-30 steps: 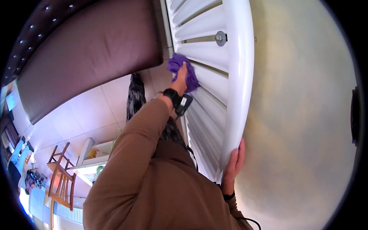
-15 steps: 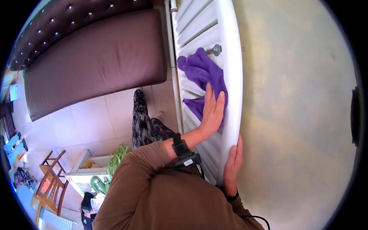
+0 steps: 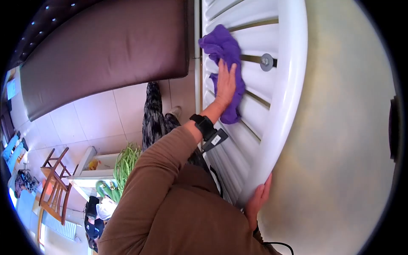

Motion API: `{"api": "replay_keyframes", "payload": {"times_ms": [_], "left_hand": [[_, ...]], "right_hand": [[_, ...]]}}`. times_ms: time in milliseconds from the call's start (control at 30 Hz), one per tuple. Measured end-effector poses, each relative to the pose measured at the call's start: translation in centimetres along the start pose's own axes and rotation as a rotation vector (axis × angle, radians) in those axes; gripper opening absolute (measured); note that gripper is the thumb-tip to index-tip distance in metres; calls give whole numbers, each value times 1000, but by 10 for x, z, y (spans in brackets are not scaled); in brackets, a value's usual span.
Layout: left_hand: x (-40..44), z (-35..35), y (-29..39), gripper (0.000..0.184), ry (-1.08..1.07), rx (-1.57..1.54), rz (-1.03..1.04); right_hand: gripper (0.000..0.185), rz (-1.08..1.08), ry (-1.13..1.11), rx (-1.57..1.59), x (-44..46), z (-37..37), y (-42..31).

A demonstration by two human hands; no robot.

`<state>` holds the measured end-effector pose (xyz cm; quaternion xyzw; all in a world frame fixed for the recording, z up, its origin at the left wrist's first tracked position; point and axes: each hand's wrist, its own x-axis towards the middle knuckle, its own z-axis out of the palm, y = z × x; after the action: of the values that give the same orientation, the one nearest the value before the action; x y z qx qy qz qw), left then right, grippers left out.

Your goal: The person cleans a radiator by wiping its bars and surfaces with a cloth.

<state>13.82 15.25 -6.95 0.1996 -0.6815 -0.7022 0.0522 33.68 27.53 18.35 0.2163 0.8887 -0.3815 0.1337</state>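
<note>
A crumpled purple cloth (image 3: 231,49) lies against the ribs of a white radiator (image 3: 287,85). My left hand (image 3: 226,83) presses on the cloth, with its fingers stretched out and apart. A black band with a small box is strapped to that wrist. Lower on the radiator, my right hand (image 3: 258,199) rests along the smooth outer edge beside the wall, fingers extended and its palm side hidden.
A round metal bolt (image 3: 267,62) sticks out between two ribs. On the left are a brown padded seat (image 3: 106,51), a wooden chair (image 3: 55,187), green vegetables (image 3: 126,163) on a white unit, and people in the far background. A pale wall (image 3: 340,127) stands at right.
From a bunched grip, my left hand has opened flat over the cloth, which has spread out. Since half a second ago both have shifted away from the radiator's outer edge. My right hand stays at the edge.
</note>
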Motion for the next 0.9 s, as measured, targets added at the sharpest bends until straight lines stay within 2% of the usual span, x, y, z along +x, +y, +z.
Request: {"api": "replay_keyframes", "payload": {"times_ms": [33, 67, 133, 200, 300, 367, 467, 600, 667, 700, 767, 800, 833, 900], "left_hand": [[10, 8, -26, 44, 48, 8, -127], [15, 3, -44, 40, -29, 156, -89], [23, 10, -93, 48, -25, 284, -34], [27, 4, -103, 61, -84, 314, -21], [49, 33, -240, 64, -149, 454, 75], [59, 22, -237, 62, -211, 442, 32], [70, 8, -228, 59, -276, 262, -139], [73, 0, -215, 57, -238, -318, -573], [68, -4, -205, 57, -163, -597, -777], [62, -7, -198, 57, -127, -698, -848], [47, -17, -169, 58, -71, -813, -924], [32, -23, -148, 54, -5, -729, -910], [21, -30, -145, 44, -36, -796, -887], [11, -47, -98, 42, -64, -793, -946]], "right_hand": [[53, 29, 0, -20, -2, -2, 3], [53, 36, 1, -26, -5, -4, 6], [57, 16, -31, 15, -4, -7, 11], [59, 15, 15, 35, -7, -4, 9], [61, 37, 58, 47, 0, 1, -1], [60, 51, 75, 47, -5, 1, -3], [59, 21, 121, -31, -4, 3, -5], [57, 60, 49, 27, 0, 4, -16], [56, -35, 91, -103, 1, 4, -13], [57, 25, 18, -42, -7, -4, -3], [55, -13, 19, -42, -4, -2, -5], [54, -41, 19, -50, -2, 1, -6], [54, -50, 16, -47, -2, 2, -5], [50, -63, 41, -25, -1, 4, -4]]}}
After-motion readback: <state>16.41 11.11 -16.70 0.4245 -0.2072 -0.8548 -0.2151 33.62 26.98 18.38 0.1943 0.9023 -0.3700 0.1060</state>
